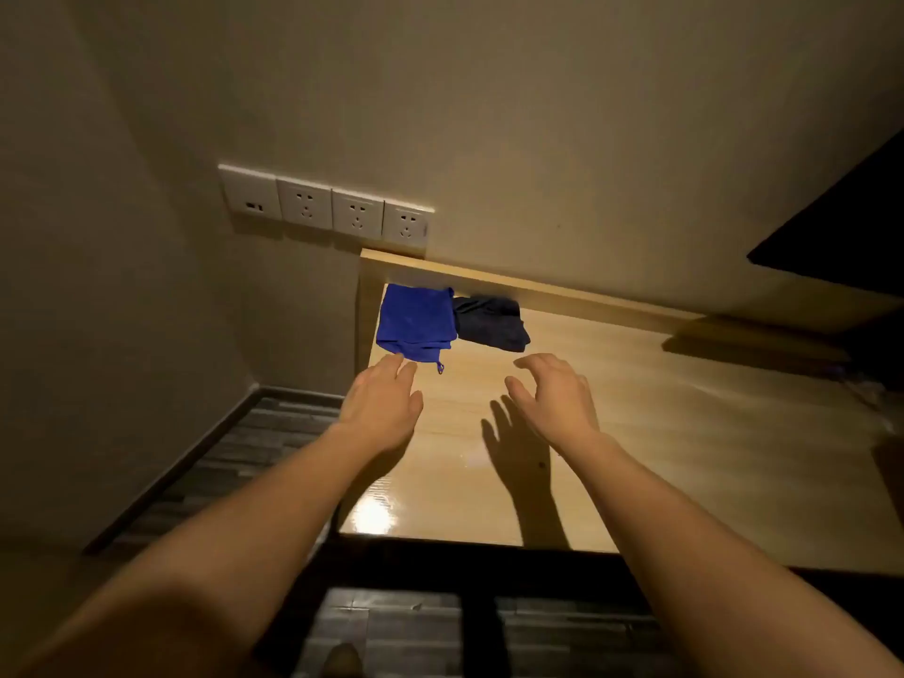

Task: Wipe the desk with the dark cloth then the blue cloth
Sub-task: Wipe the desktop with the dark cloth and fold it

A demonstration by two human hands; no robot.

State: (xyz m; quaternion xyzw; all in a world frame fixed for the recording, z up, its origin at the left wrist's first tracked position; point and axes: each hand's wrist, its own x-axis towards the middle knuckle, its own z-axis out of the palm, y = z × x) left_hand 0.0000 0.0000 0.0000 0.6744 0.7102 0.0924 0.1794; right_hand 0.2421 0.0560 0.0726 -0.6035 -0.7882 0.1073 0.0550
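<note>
A folded blue cloth [416, 321] lies in the far left corner of the light wooden desk [660, 423], with a small loop hanging off its near edge. A crumpled dark cloth [494, 323] lies right beside it, touching its right side. My left hand [384, 401] hovers flat just in front of the blue cloth, fingers apart, fingertips close to its near edge. My right hand [553, 396] hovers over the desk in front of the dark cloth, fingers spread and slightly curled. Neither hand holds anything.
A raised wooden ledge [562, 291] runs along the back of the desk against the wall. A row of white wall sockets [325, 205] sits above the left corner. A dark object [841, 227] juts in at the right. Dark plank flooring [254, 447] lies left of the desk.
</note>
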